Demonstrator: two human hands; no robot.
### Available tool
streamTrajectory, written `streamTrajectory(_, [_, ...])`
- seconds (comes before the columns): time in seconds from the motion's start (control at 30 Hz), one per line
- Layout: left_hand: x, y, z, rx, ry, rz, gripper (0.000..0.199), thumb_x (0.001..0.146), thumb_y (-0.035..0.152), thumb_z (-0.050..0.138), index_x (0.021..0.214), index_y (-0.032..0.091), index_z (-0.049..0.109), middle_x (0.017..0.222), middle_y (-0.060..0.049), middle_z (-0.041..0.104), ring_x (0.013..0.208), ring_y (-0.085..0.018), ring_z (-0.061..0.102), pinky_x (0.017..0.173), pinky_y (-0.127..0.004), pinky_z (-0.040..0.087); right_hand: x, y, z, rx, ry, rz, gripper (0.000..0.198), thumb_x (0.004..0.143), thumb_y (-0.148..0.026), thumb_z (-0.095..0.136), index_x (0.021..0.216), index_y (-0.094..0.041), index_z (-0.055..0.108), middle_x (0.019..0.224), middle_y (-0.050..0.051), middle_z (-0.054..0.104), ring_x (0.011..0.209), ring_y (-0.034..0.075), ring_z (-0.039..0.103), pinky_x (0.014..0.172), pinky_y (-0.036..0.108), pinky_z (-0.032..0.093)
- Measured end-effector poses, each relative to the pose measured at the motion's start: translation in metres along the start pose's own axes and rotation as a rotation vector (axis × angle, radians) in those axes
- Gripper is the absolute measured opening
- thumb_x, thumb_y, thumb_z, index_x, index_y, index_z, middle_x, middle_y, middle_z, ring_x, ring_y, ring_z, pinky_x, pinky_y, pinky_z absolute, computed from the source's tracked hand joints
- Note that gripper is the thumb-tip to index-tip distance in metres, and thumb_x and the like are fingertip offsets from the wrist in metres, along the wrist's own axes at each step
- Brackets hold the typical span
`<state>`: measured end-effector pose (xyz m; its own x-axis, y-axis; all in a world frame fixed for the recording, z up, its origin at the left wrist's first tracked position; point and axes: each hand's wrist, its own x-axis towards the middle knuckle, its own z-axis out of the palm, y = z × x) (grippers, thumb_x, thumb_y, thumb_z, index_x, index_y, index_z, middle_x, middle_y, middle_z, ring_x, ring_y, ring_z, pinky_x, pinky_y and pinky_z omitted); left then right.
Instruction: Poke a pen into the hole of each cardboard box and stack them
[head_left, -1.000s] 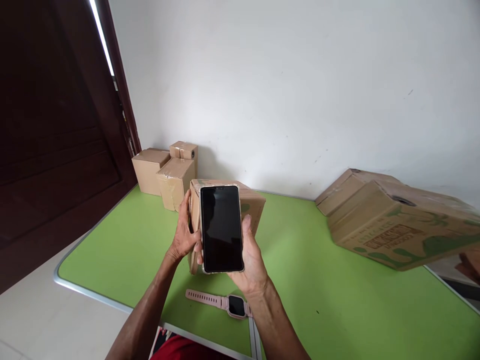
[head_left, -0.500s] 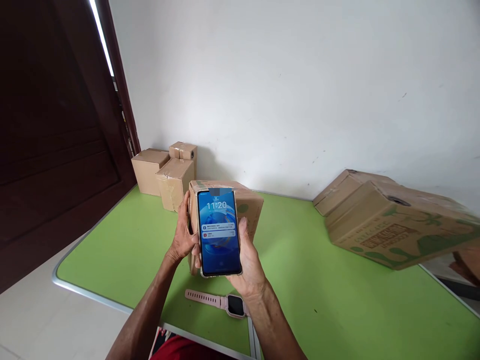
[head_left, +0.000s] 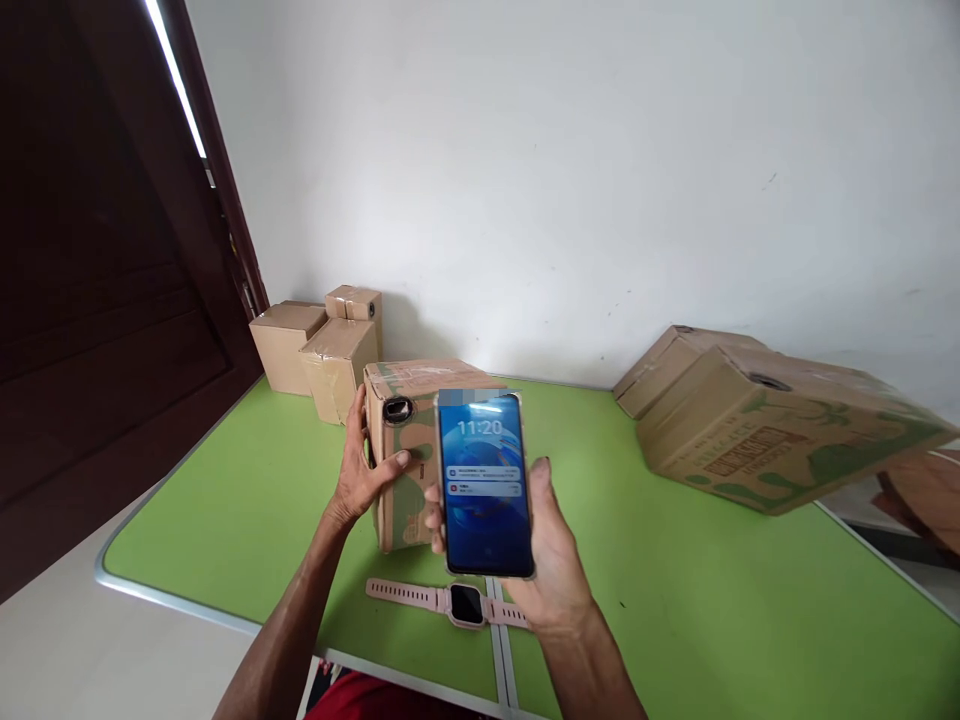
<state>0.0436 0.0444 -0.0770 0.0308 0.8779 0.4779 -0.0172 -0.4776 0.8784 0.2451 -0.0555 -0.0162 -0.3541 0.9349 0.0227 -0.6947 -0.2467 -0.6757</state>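
My right hand (head_left: 551,560) holds a smartphone (head_left: 484,485) upright, its lit blue lock screen reading 11:20 and facing me. My left hand (head_left: 360,475) grips the left end of a cardboard box (head_left: 401,445) with green print that stands on the green table (head_left: 240,500); the thumb lies on the box's front face under a round hole. A pink smartwatch (head_left: 454,601) lies flat on the table just in front of the box, below the phone.
Three small taped cardboard boxes (head_left: 319,345) stand at the back left against the white wall. A large printed carton (head_left: 772,430) and a flatter one (head_left: 667,360) lie at the right. A dark wooden door (head_left: 97,280) is at the left. The table's metal edge (head_left: 187,610) runs near me.
The phone's screen went from black to lit. My right hand carried the phone right and nearer to me, off the box front. My left hand stays on the box.
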Motion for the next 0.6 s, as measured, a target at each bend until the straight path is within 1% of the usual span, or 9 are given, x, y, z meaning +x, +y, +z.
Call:
streamTrajectory(0.1, [0.000,0.001,0.000,-0.007,-0.007,-0.003,0.119,0.081,0.064,0.085,0.176,0.024,0.024,0.181,-0.017,0.032,0.163,-0.045,0.037,0.134,-0.062,0.033,-0.022,-0.011,-0.025,-0.020,0.138,-0.055,0.073,0.088,-0.086,0.071,0.119,-0.022,0.088,0.111,0.015,0.088,0.092,0.029,0.085,0.079,0.040,0.070])
streamTrajectory(0.2, [0.000,0.000,0.001,-0.016,0.002,0.004,0.118,0.081,0.063,0.084,0.176,0.023,0.025,0.182,-0.018,0.029,0.165,-0.045,0.034,0.134,-0.062,0.031,-0.040,-0.022,-0.057,-0.042,0.348,-0.146,0.067,0.086,-0.084,0.075,0.117,-0.025,0.088,0.111,0.013,0.089,0.093,0.031,0.086,0.080,0.042,0.071])
streamTrajectory(0.3, [0.001,0.000,0.002,-0.032,0.001,-0.020,0.118,0.081,0.064,0.084,0.175,0.025,0.026,0.180,-0.018,0.033,0.162,-0.046,0.039,0.132,-0.063,0.035,-0.051,-0.025,-0.091,-0.074,0.564,-0.189,0.068,0.085,-0.084,0.076,0.116,-0.025,0.087,0.112,0.014,0.088,0.096,0.033,0.086,0.079,0.044,0.072])
streamTrajectory(0.37, [0.001,0.001,0.003,-0.037,-0.003,-0.033,0.118,0.081,0.064,0.084,0.176,0.026,0.025,0.178,-0.017,0.037,0.159,-0.045,0.043,0.131,-0.063,0.036,-0.055,-0.022,-0.112,-0.107,0.666,-0.160,0.068,0.085,-0.083,0.077,0.117,-0.023,0.085,0.112,0.015,0.088,0.096,0.034,0.087,0.079,0.044,0.072])
streamTrajectory(0.47, [0.002,0.003,0.005,-0.025,-0.013,-0.022,0.116,0.082,0.063,0.083,0.176,0.027,0.024,0.177,-0.016,0.039,0.158,-0.044,0.044,0.130,-0.063,0.037,-0.057,-0.012,-0.138,-0.194,0.773,-0.076,0.064,0.083,-0.077,0.083,0.116,-0.021,0.083,0.107,0.014,0.089,0.092,0.033,0.087,0.077,0.042,0.071])
streamTrajectory(0.53, [0.003,0.003,0.006,-0.011,-0.022,-0.009,0.115,0.083,0.062,0.083,0.176,0.028,0.025,0.177,-0.016,0.038,0.159,-0.044,0.044,0.130,-0.063,0.037,-0.055,-0.005,-0.151,-0.305,0.834,-0.025,0.064,0.075,-0.075,0.088,0.108,-0.020,0.083,0.098,0.013,0.089,0.090,0.035,0.086,0.075,0.044,0.071])
streamTrajectory(0.6, [0.004,0.003,0.006,0.002,-0.023,-0.004,0.115,0.083,0.063,0.083,0.175,0.028,0.025,0.177,-0.016,0.038,0.159,-0.044,0.043,0.130,-0.063,0.036,-0.052,0.001,-0.160,-0.441,0.872,-0.010,0.065,0.065,-0.075,0.092,0.097,-0.019,0.082,0.090,0.013,0.087,0.090,0.038,0.086,0.075,0.047,0.071])
